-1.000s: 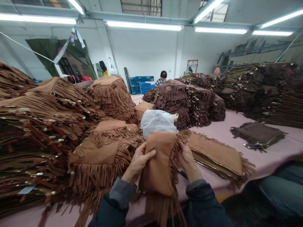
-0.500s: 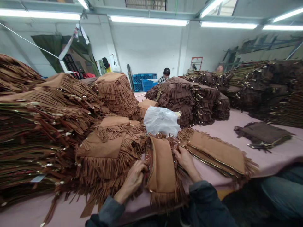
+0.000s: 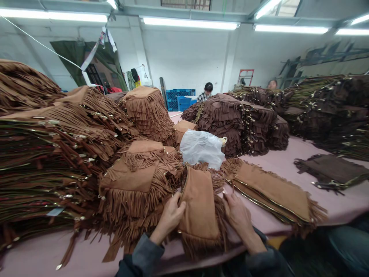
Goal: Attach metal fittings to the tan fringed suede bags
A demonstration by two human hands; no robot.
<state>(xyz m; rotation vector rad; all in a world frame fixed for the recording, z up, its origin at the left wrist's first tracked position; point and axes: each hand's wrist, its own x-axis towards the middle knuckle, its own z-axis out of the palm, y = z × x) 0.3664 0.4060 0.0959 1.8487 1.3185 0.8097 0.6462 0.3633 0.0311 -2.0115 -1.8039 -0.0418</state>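
Observation:
A tan suede fringed bag (image 3: 199,207) lies on the pink table (image 3: 276,161) right in front of me, its gold zipper edge on the left side. My left hand (image 3: 170,220) grips the bag's left edge with the fingers curled over it. My right hand (image 3: 238,215) rests on the bag's right side, over the fringe. Just left of the bag sits a low pile of the same tan bags (image 3: 138,181). To the right lies a flat stack of tan bags (image 3: 271,190).
Tall stacks of tan fringed bags (image 3: 43,150) fill the left side. Dark brown stacks (image 3: 239,121) rise at the back and right. A white plastic bag (image 3: 201,148) sits behind my bag. A few dark brown bags (image 3: 331,171) lie at right. Two people work far back.
The bag has come down from being held upright before me to lying on the table. My left hand shifted to its left edge and my right hand slid lower on its right side.

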